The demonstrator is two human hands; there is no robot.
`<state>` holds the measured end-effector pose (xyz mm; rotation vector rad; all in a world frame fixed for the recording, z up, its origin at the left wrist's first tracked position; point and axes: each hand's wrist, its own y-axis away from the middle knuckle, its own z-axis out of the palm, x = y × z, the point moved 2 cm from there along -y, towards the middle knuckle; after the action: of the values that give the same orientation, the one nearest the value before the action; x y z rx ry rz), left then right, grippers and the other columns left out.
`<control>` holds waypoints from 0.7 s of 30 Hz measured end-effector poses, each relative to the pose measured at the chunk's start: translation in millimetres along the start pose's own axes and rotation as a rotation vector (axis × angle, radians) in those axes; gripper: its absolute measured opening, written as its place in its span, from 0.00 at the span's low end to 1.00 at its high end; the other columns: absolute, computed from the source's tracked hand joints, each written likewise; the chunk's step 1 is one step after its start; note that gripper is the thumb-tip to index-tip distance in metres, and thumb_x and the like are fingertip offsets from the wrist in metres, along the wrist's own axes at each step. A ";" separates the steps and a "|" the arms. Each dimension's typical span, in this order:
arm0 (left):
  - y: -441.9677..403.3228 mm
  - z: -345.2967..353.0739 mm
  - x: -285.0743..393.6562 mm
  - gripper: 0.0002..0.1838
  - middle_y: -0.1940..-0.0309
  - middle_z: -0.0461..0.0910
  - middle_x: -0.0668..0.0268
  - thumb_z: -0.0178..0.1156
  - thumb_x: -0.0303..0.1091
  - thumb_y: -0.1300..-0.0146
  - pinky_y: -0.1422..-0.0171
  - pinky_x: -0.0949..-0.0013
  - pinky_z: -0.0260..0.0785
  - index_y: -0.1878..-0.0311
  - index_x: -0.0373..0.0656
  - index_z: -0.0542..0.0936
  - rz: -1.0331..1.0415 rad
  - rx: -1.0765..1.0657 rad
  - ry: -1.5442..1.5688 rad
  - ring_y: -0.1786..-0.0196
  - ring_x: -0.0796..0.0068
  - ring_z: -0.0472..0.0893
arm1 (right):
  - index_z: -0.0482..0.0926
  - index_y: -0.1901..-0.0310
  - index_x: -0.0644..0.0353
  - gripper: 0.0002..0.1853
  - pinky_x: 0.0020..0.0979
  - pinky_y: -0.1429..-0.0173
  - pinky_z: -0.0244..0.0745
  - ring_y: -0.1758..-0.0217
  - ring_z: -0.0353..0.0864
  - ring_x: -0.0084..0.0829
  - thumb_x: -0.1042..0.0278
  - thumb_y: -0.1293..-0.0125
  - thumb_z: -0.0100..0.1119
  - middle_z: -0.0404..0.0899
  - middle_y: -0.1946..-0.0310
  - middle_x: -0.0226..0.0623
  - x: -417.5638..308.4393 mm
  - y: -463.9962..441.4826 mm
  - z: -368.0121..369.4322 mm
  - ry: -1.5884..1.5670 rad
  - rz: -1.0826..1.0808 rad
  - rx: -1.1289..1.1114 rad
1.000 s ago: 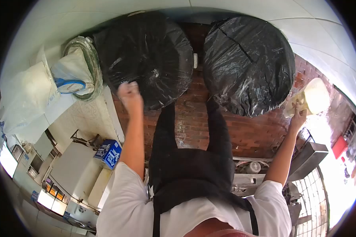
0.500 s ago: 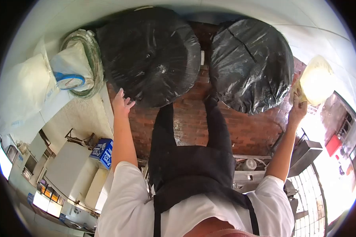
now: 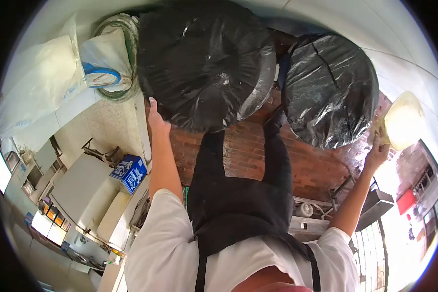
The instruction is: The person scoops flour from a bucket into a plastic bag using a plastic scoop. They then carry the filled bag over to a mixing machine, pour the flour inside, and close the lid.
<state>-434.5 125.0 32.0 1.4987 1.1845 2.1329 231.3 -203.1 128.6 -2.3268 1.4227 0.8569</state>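
Observation:
At the lower left edge of a large round container covered in black plastic point(image 3: 204, 63) is my left hand point(image 3: 157, 117), thumb raised and fingers mostly hidden; whether it touches the plastic is unclear. My right hand point(image 3: 377, 152) grips a pale yellowish tub point(image 3: 405, 120) by its side, out to the right. Between the two hands stands a second round container under black plastic point(image 3: 330, 92), just left of the tub.
A green-rimmed round container point(image 3: 131, 53) with a white sack and a blue ring point(image 3: 102, 74) stands at the upper left. Below are a blue box point(image 3: 129, 171) and a grey-topped unit point(image 3: 80, 187). Brick floor point(image 3: 248, 151) shows around my legs; a metal box point(image 3: 376, 207) is at lower right.
My left hand has come off the top of the left black cover, opened, and moved to its lower edge. The tub remains in my right hand, and the view has shifted.

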 end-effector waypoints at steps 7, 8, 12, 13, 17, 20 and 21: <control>22.7 -19.5 35.7 0.32 0.34 0.71 0.57 0.63 0.36 0.34 0.31 0.50 0.68 0.29 0.40 0.65 0.075 -0.124 -0.068 0.36 0.56 0.74 | 0.79 0.58 0.69 0.07 0.28 0.49 0.75 0.55 0.81 0.25 0.74 0.31 0.63 0.85 0.58 0.40 -40.6 4.5 6.3 -0.055 -0.043 0.026; 48.2 1.8 49.9 0.31 0.36 0.72 0.55 0.63 0.36 0.34 0.31 0.51 0.69 0.30 0.38 0.66 0.104 -0.149 -0.082 0.37 0.56 0.75 | 0.77 0.61 0.69 0.06 0.30 0.47 0.76 0.52 0.82 0.28 0.75 0.31 0.62 0.86 0.56 0.42 -29.8 2.4 3.2 -0.069 -0.052 0.032; 92.4 8.9 67.7 0.29 0.41 0.77 0.53 0.63 0.35 0.36 0.34 0.53 0.72 0.34 0.34 0.70 0.192 -0.150 -0.133 0.41 0.57 0.78 | 0.79 0.54 0.70 0.08 0.31 0.44 0.76 0.47 0.82 0.30 0.76 0.31 0.60 0.84 0.50 0.45 -59.6 2.7 -10.4 -0.083 -0.077 0.097; 93.0 12.9 62.6 0.29 0.42 0.77 0.54 0.63 0.35 0.38 0.34 0.53 0.72 0.35 0.34 0.71 0.161 -0.118 -0.151 0.42 0.57 0.78 | 0.79 0.53 0.70 0.08 0.30 0.43 0.76 0.46 0.81 0.30 0.77 0.30 0.60 0.84 0.49 0.45 -67.2 3.7 -13.7 -0.127 -0.087 0.114; 121.4 68.3 3.2 0.30 0.46 0.79 0.57 0.66 0.30 0.45 0.37 0.53 0.75 0.37 0.37 0.73 0.016 -0.175 -0.198 0.44 0.59 0.80 | 0.79 0.51 0.71 0.09 0.30 0.41 0.74 0.45 0.80 0.30 0.78 0.30 0.59 0.84 0.48 0.44 -102.5 9.8 -33.5 -0.213 -0.148 0.208; 148.3 155.3 -52.2 0.28 0.47 0.79 0.55 0.67 0.29 0.43 0.38 0.55 0.74 0.39 0.36 0.73 -0.261 -0.311 -0.302 0.44 0.59 0.80 | 0.77 0.45 0.72 0.14 0.30 0.40 0.74 0.44 0.80 0.30 0.79 0.30 0.58 0.83 0.47 0.44 -123.1 5.1 -60.3 -0.123 -0.278 0.201; 134.8 165.7 -91.2 0.28 0.46 0.79 0.56 0.68 0.31 0.42 0.36 0.58 0.72 0.38 0.35 0.72 -0.287 -0.419 -0.343 0.44 0.61 0.79 | 0.79 0.47 0.73 0.13 0.32 0.39 0.74 0.44 0.81 0.31 0.77 0.31 0.61 0.84 0.49 0.42 -126.5 4.0 -65.4 -0.318 -0.283 0.211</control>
<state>-220.6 59.6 94.5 1.3388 0.7245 1.7124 207.2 -149.1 258.3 -2.0579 0.9750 0.8953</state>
